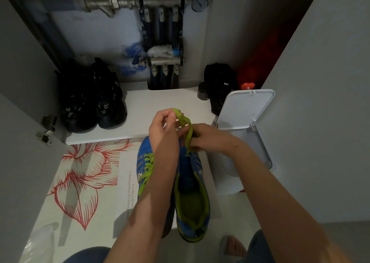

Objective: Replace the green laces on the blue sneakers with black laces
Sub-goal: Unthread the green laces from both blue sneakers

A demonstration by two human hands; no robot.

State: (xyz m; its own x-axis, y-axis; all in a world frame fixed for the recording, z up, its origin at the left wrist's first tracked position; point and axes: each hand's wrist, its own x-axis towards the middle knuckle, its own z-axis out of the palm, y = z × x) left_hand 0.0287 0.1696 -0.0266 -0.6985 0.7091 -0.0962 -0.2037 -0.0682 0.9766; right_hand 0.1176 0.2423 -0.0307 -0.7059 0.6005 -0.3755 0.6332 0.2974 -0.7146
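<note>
The left hand (pixel 162 126) pinches the top bend of a green lace (pixel 185 124), and the right hand (pixel 208 140) curls round it lower down. The lace runs to the toe eyelets of the right blue sneaker (pixel 192 192). This stands beside the laced left sneaker (pixel 143 162) at the flowered mat's (pixel 84 172) right edge.

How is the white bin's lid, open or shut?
Open. The lid stands tipped up above the white bin, its underside facing the camera.
</note>
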